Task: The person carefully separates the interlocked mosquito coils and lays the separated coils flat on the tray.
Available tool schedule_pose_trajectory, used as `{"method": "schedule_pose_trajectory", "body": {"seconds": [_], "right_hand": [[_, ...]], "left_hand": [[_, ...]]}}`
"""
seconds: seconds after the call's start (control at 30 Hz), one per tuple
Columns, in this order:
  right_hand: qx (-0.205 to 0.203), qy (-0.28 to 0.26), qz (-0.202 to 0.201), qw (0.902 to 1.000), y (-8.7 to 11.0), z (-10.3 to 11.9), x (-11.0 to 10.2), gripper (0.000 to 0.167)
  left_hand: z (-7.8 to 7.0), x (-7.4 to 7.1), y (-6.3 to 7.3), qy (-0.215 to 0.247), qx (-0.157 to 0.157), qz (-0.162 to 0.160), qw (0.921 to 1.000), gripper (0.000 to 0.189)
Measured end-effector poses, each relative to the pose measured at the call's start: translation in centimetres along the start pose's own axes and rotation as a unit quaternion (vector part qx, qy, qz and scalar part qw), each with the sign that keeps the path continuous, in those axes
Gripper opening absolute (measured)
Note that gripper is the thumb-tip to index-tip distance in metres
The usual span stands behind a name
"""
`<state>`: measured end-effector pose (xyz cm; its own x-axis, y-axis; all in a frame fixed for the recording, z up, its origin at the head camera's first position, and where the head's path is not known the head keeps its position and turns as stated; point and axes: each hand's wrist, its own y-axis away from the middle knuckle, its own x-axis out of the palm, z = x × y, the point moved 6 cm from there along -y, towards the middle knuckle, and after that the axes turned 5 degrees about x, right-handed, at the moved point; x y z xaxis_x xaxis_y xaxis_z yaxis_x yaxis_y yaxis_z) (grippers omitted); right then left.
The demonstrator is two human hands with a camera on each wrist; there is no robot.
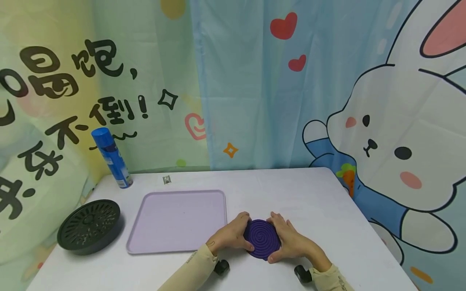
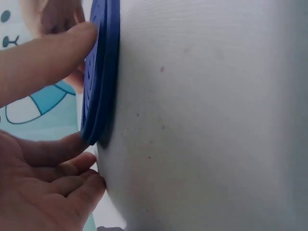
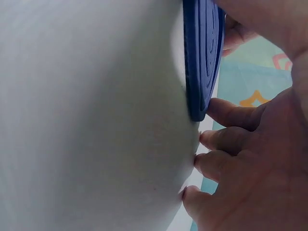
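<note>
A round, dark purple coaster (image 1: 262,239) with a raised spiral on its face lies nearly flat at the front of the white table. My left hand (image 1: 236,234) holds its left edge between thumb and fingers. On the opposite side my right hand (image 1: 289,240) grips the right edge the same way. Seen edge-on in the left wrist view, the coaster (image 2: 101,72) looks blue, with the left thumb on its rim. In the right wrist view, several fingertips of the right hand rest on the tabletop beside the coaster (image 3: 202,62).
A pale purple tray (image 1: 178,222) lies left of my hands. Further left stands a black round pan with a slotted top (image 1: 89,224). A blue spray can (image 1: 112,157) and a small square metallic piece (image 1: 166,180) are near the back edge, before a printed curtain (image 1: 240,89).
</note>
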<state>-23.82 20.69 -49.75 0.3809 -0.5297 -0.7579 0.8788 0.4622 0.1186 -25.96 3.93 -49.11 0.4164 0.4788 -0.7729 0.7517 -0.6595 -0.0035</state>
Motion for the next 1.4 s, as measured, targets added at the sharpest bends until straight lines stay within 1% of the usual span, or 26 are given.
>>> {"method": "schedule_pose_trajectory", "body": {"seconds": [0.1, 0.2, 0.27, 0.33, 0.43, 0.67, 0.83, 0.9, 0.97, 1.1, 1.17, 1.27, 1.4], "right_hand": [[0.008, -0.004, 0.003, 1.0, 0.0, -0.1, 0.2, 0.124], [0.011, -0.009, 0.003, 0.9999, 0.1, 0.0, 0.2, 0.127], [0.011, -0.012, 0.0, 0.9999, 0.2, 0.1, 0.2, 0.129], [0.008, -0.012, -0.005, 0.9999, 0.3, 0.2, 0.1, 0.13], [0.0, -0.009, -0.013, 0.9999, 0.4, 0.3, 0.0, 0.129], [-0.007, 0.014, -0.022, 0.9996, 0.4, 0.4, 0.0, 0.121], [-0.002, 0.006, -0.021, 0.9998, 0.4, 0.6, -0.1, 0.115], [-0.004, 0.003, -0.025, 0.9997, 0.5, 0.7, -0.3, 0.107], [-0.009, 0.006, -0.039, 0.9992, 0.6, 0.7, -0.6, 0.095], [-0.025, 0.015, -0.082, 0.9962, 0.6, 0.9, -1.3, 0.065], [-0.024, 0.009, -0.101, 0.9945, 0.5, 0.8, -1.6, 0.053], [-0.007, -0.013, -0.123, 0.9923, 0.4, 0.5, -1.9, 0.04], [0.019, -0.027, -0.157, 0.9871, 0.3, 0.2, -2.4, 0.032]], "left_hand": [[0.4, -0.2, 0.0, 0.045, -0.018, -0.02, 0.9986, 0.061], [0.8, -0.5, -0.1, 0.088, -0.038, -0.042, 0.9945, 0.049], [1.0, -0.7, -0.1, 0.098, -0.048, -0.053, 0.9926, 0.043], [1.1, -0.9, -0.2, 0.11, -0.048, -0.065, 0.9906, 0.04], [1.1, -1.1, -0.1, 0.119, -0.047, -0.075, 0.9889, 0.036], [1.1, -1.1, 0.0, 0.156, -0.049, -0.081, 0.9832, 0.033], [1.3, -1.2, 0.1, 0.179, -0.053, -0.093, 0.9779, 0.033], [1.4, -1.2, 0.2, 0.188, -0.055, -0.099, 0.9755, 0.032], [1.4, -1.2, 0.2, 0.198, -0.056, -0.103, 0.9732, 0.032], [1.5, -1.1, 0.2, 0.214, -0.056, -0.108, 0.9692, 0.032], [1.5, -1.1, 0.2, 0.219, -0.057, -0.109, 0.9679, 0.032], [1.4, -1.2, 0.2, 0.22, -0.054, -0.112, 0.9674, 0.033], [1.1, -1.5, 0.2, 0.22, -0.046, -0.119, 0.967, 0.033]]}}
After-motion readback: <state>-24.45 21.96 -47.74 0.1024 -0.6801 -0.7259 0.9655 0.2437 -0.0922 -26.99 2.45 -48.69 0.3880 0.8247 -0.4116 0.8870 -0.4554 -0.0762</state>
